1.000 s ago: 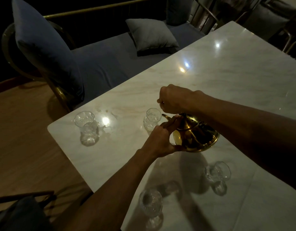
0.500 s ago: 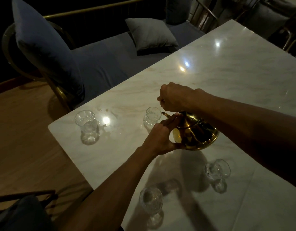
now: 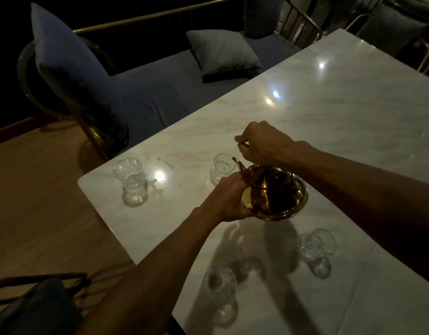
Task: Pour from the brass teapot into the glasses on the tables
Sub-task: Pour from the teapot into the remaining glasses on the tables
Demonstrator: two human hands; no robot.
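Observation:
A brass teapot [image 3: 276, 197] is tilted above the white marble table [image 3: 329, 122], its curved spout tip over the rim of a clear glass [image 3: 220, 169]. My right hand [image 3: 261, 143] is closed over the teapot's top handle, which it hides. My left hand [image 3: 226, 199] cups the teapot's left side near the spout base. Another glass [image 3: 130, 174] stands near the table's left corner. Two more glasses stand nearer me, one [image 3: 219, 286] at the front and one [image 3: 317, 244] to the right. I cannot tell whether liquid is flowing.
A dark blue bench [image 3: 160, 93] with a grey cushion [image 3: 223, 53] runs along the table's far left side. A blue-cushioned chair with a brass frame [image 3: 71, 68] stands on the wooden floor [image 3: 34, 189]. Another chair's edge [image 3: 34, 305] shows bottom left.
The teapot has tipped a little further forward, and its spout now reaches over the glass rim. Both hands stay on the teapot.

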